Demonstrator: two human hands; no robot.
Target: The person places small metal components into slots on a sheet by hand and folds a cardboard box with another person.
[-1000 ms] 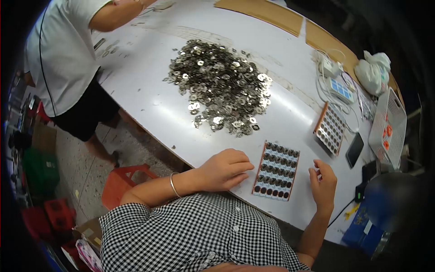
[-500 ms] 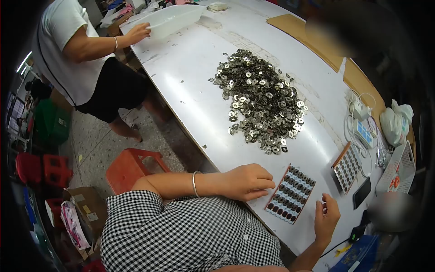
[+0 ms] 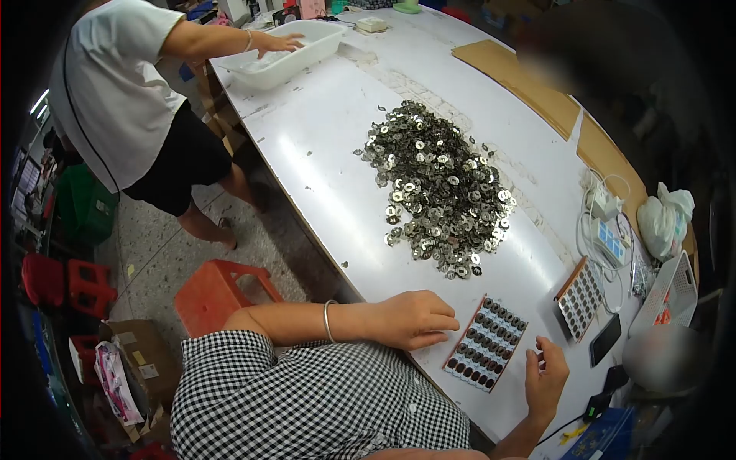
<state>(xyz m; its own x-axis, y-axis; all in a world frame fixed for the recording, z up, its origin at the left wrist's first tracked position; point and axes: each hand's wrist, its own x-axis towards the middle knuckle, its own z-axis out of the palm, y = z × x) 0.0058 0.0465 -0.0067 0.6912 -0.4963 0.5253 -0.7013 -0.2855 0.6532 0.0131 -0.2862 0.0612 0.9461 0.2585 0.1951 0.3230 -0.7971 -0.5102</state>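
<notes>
A tray board (image 3: 486, 343) with rows of dark oval pieces in pale blue slots lies on the table between my hands. At its left edge is my left hand (image 3: 418, 319), palm down, fingers loosely bent and apart, with nothing visible in them. My right hand (image 3: 547, 376) rests just right of the board, fingers half curled and the thumb separate, holding nothing I can see. Beyond the board spreads a large heap of small, shiny oval metal pieces (image 3: 441, 188). A second filled board (image 3: 580, 299) lies tilted farther right.
Across the table's far left end, another person's hand (image 3: 280, 44) is over a white plastic tub (image 3: 299, 65). At right are a phone (image 3: 606, 340), a power strip (image 3: 609, 239), a white basket (image 3: 671, 291) and a plastic bag (image 3: 665, 218). A red stool (image 3: 215, 295) stands left.
The other person's hand has moved from the tub's near rim to over its inside. My view has shifted slightly; both my hands stay beside the board.
</notes>
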